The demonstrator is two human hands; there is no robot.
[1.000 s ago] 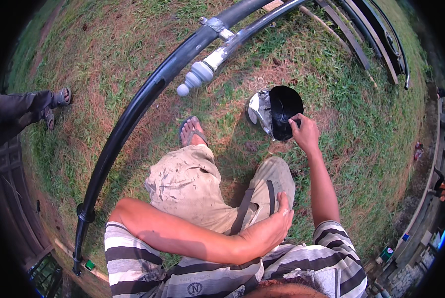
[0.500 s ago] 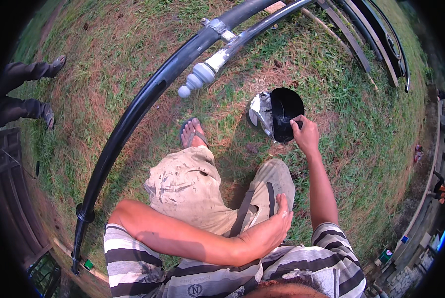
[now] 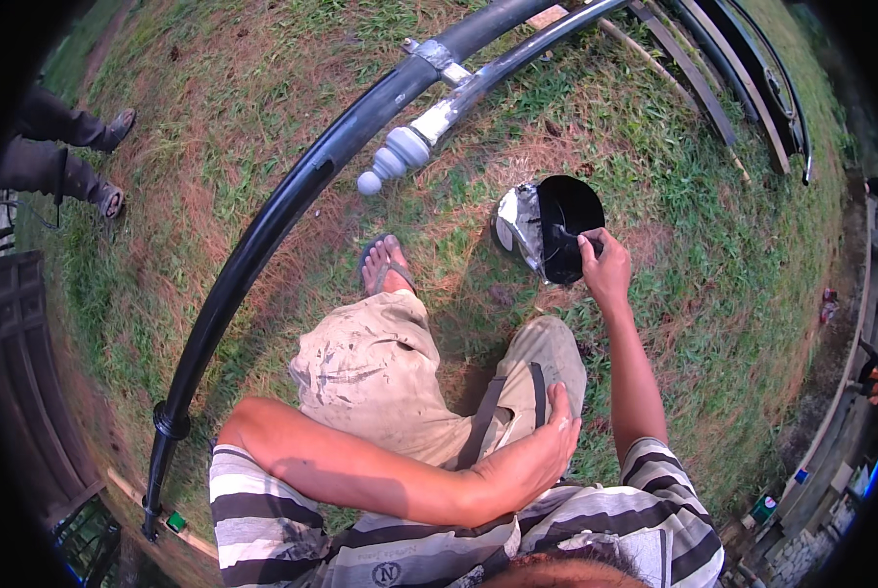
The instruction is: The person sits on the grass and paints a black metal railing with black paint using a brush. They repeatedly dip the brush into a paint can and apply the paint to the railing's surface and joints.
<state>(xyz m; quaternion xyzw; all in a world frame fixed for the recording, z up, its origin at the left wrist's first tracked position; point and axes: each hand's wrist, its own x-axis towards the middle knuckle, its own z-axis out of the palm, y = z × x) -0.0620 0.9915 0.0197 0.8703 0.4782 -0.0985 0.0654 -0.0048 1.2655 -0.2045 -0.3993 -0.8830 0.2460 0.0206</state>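
My right hand is closed in a pinch at the near right rim of a paint container. The container's inside is coated glossy black, and its left side has a white, smeared patch. A thin dark piece runs from my fingertips into the black; it is too dark to name. My left hand lies across my lap against my bent right knee, fingers stretched out and holding nothing. Beyond my left foot hangs a long curved black pole. A grey turned finial ends a shorter pipe fixed to it by a bracket.
Another person's legs in dark trousers and sandals stand on the grass at the far left. A dark panelled piece is at the left edge. More poles and wooden strips lie at the upper right. Planks and clutter line the right edge.
The whole view has shifted slightly. The other person's legs have moved a little. My right hand stays pinched at the container's rim, and my left hand has not moved from my knee.
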